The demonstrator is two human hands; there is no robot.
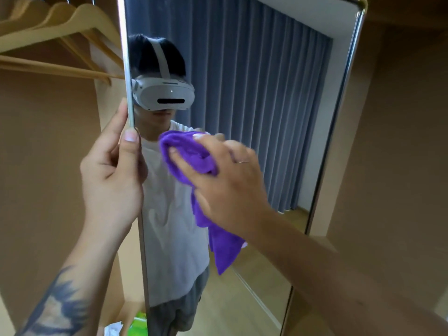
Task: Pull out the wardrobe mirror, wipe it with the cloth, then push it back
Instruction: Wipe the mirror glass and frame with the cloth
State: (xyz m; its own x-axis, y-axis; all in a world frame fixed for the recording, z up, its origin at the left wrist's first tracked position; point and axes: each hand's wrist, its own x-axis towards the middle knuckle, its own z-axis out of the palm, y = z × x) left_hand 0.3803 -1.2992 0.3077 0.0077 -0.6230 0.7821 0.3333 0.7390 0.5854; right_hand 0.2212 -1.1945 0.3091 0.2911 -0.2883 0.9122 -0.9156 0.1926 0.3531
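Head view: left hand (114, 170) grips mirror (266, 93) edge, seemingly.

The light was soft, even and fairly dim, with a warm cast over the brown wardrobe panels (48, 166). No lamp or window showed directly. Shadows were faint: a weak one lay beneath the wooden hangers (60, 27), and the left hand (114, 170) darkened the mirror (278, 117) edge only slightly. The glass gave a clean reflection without glare, though a thin bright line ran along its metal frame at the upper right. The right hand (225, 187) and the purple cloth (189, 156) were smeared by motion blur, the fingertips least distinct. Wide-angle distortion bowed the mirror's straight edges outward, and detail softened toward the corners.
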